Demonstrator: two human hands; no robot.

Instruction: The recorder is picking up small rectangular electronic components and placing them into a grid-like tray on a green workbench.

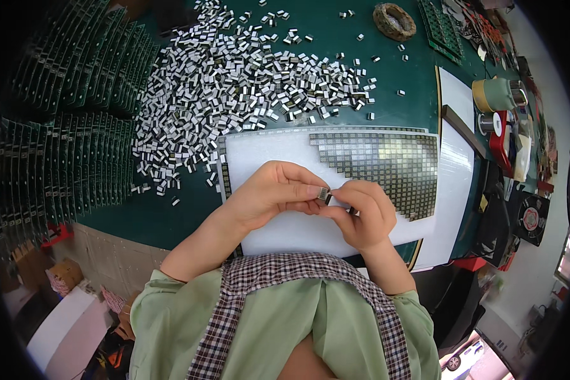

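Note:
Close together over a white backing sheet [272,149], my two hands meet near its middle. My left hand [278,190] pinches a small block-shaped electronic component [323,194] with a grey printed face, between thumb and fingers. Beside it, my right hand [367,212] has its thumb and fingers drawn together close to the component. What lies in the right fingertips, if anything, is hidden. Rows of small dark, shiny square labels [386,161] cover the right part of the sheet.
A large heap of small white-and-black components [234,88] spreads over the green table [335,38]. Racks of green circuit boards [76,82] stand at left. A tape roll [394,22] lies at the back, a dark bar [462,130] and solder spool [489,124] at right.

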